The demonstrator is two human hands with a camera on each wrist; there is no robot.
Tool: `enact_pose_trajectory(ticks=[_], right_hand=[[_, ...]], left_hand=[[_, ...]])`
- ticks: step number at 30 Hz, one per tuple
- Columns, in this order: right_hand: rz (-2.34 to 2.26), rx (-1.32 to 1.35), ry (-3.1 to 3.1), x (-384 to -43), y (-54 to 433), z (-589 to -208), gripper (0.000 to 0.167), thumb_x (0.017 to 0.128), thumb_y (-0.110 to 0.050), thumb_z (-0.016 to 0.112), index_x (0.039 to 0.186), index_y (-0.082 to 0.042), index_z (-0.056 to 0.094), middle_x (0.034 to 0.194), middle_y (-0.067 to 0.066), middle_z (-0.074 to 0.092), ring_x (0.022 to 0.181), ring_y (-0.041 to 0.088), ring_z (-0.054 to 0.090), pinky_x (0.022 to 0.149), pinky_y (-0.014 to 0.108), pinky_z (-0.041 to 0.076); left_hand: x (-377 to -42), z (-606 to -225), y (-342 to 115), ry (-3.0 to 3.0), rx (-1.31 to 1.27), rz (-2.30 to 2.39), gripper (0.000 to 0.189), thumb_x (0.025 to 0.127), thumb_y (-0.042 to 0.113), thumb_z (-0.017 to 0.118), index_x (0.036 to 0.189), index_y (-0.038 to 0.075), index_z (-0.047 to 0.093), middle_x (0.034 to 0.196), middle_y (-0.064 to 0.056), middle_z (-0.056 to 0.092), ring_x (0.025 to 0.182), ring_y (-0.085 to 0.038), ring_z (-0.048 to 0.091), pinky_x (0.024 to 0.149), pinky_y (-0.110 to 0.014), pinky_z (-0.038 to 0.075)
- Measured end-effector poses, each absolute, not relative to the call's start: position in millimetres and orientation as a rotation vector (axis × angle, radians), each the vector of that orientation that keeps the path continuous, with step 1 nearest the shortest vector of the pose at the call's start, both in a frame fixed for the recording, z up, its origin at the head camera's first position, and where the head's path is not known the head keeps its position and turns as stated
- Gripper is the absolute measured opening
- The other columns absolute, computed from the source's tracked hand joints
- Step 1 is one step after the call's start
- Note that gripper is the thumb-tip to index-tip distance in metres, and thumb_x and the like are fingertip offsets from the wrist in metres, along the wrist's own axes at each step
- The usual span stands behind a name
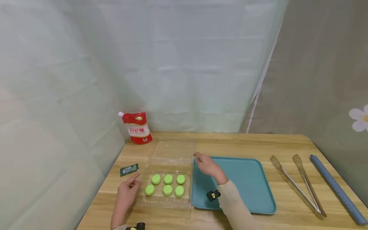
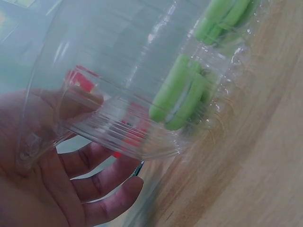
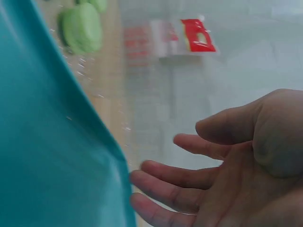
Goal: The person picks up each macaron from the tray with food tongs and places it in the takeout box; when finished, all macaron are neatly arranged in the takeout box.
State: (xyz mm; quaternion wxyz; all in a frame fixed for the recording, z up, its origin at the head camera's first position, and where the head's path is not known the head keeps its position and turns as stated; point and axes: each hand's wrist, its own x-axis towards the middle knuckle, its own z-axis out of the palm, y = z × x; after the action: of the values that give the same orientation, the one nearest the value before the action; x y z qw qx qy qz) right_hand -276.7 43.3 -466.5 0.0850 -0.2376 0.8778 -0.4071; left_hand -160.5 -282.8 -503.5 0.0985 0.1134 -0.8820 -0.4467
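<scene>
A clear plastic clamshell box [image 1: 187,204] lies with its lid [image 1: 172,150] folded back, away from me. Several green macarons [image 1: 168,190] sit inside in two rows. My left hand [image 1: 127,191] is at the box's left side. In the left wrist view, the thumb [image 2: 80,101] shows through the clear wall, with the other fingers [image 2: 111,201] on the wall's other side. My right hand [image 1: 207,165] hovers over the far left corner of a blue tray [image 1: 244,185], near the lid's right edge. Its fingers [image 3: 170,189] are loosely extended, holding nothing.
A red and white sugar pouch [image 1: 138,129] stands at the back left. A small dark green packet [image 1: 129,170] lies left of the box. Metal tongs [image 1: 299,188] and a blue-grey stick [image 1: 337,188] lie at the right. Fabric hangs behind the table.
</scene>
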Motion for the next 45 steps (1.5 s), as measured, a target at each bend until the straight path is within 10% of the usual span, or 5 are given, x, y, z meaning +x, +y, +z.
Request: enact_pose_trajectory(ticks=[5,17,26,45], right_hand=[[-1.256,-0.689,2.636,-278,39,-473,0.041,0.104,-0.002,0.043,0.142,0.014,0.046,0.139,0.032,0.052,0.129,0.045,0.049,0.101,0.057,0.042],[-1.443,-0.583,2.582,-277,38,-472,0.053,0.103,-0.009,0.052,0.153,0.002,0.037,0.141,0.031,0.049,0.113,0.042,0.06,0.082,0.051,0.053],[-1.581,-0.6,2.587,-270,45,-447,0.064,0.103,-0.018,0.056,0.156,0.001,0.026,0.13,0.024,0.06,0.112,0.038,0.061,0.09,0.055,0.05],[-1.615,-0.716,2.703,-257,51,-429,0.033,0.102,-0.012,0.059,0.132,0.001,0.062,0.094,0.005,0.066,0.08,0.019,0.06,0.067,0.037,0.05]], left_hand=[[-160,-501,-280,-2.606,0.33,-1.312,0.041,0.101,0.013,0.062,0.138,-0.005,0.057,0.098,-0.015,0.069,0.088,-0.023,0.063,0.069,-0.028,0.05],[-160,-501,-280,-2.634,0.367,-1.279,0.041,0.101,0.011,0.06,0.139,-0.004,0.057,0.101,-0.016,0.069,0.089,-0.026,0.062,0.066,-0.027,0.049],[-159,-500,-280,-2.637,0.371,-1.249,0.041,0.101,0.013,0.062,0.138,-0.004,0.058,0.102,-0.017,0.069,0.092,-0.029,0.064,0.071,-0.03,0.051],[-161,-501,-281,-2.644,0.402,-1.276,0.044,0.101,0.016,0.061,0.141,-0.003,0.055,0.101,-0.015,0.068,0.085,-0.021,0.062,0.066,-0.027,0.049]])
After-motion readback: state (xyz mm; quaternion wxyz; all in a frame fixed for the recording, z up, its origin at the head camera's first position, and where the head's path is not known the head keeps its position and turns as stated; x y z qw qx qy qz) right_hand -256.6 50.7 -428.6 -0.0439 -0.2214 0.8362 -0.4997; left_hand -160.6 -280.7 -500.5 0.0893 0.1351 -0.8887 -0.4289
